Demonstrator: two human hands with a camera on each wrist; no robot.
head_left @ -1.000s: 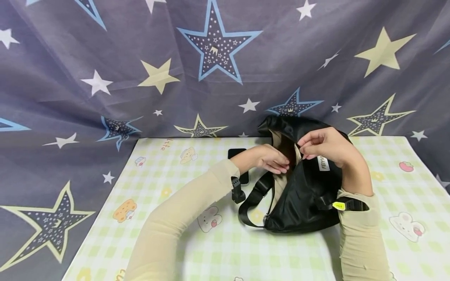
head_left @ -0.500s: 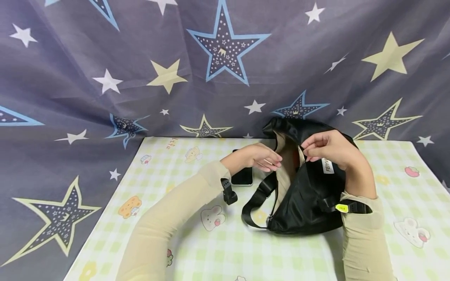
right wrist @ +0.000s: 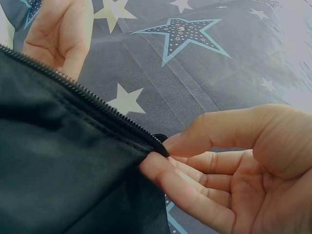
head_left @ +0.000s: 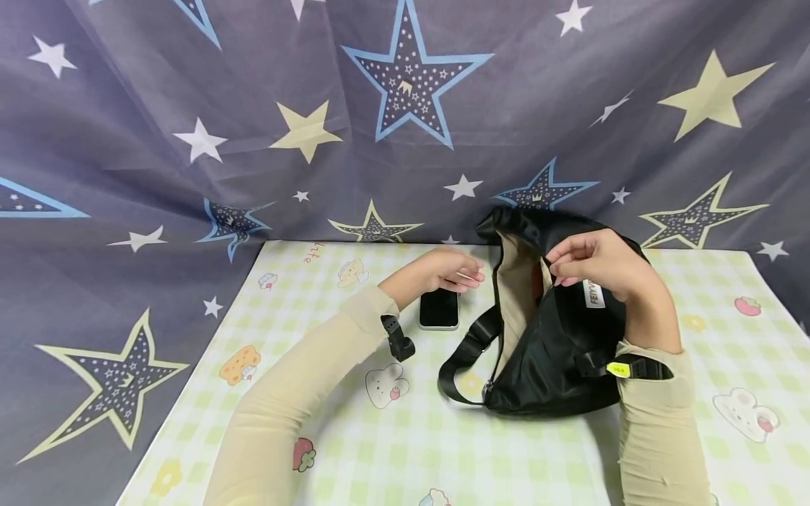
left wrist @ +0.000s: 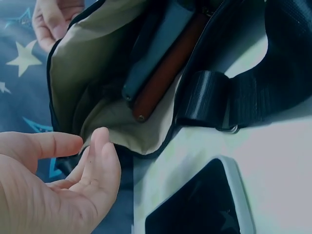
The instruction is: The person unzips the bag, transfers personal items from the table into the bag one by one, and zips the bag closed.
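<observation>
A black bag [head_left: 563, 365] with a beige lining stands on the table, its zipped mouth gaping to the left. My right hand [head_left: 604, 267] pinches the zippered edge [right wrist: 97, 97] between thumb and fingers. Off to the left of the mouth, my left hand [head_left: 443, 270] holds nothing, its fingers loosely bent over a smartphone [head_left: 439, 310]. Inside the bag, the left wrist view shows a long brown piece [left wrist: 168, 73] and a dark grey-blue piece [left wrist: 158, 51] side by side, each with a small rivet at its end.
The bag's black strap [head_left: 455, 365] loops onto the checked tablecloth [head_left: 392, 450], left of the bag. Behind the table hangs a dark grey cloth [head_left: 253, 84] with printed stars, close to the bag's back.
My left hand has drawn out of the bag's mouth and moved left, above the phone, holding nothing. My right hand keeps its pinch on the bag's edge.
</observation>
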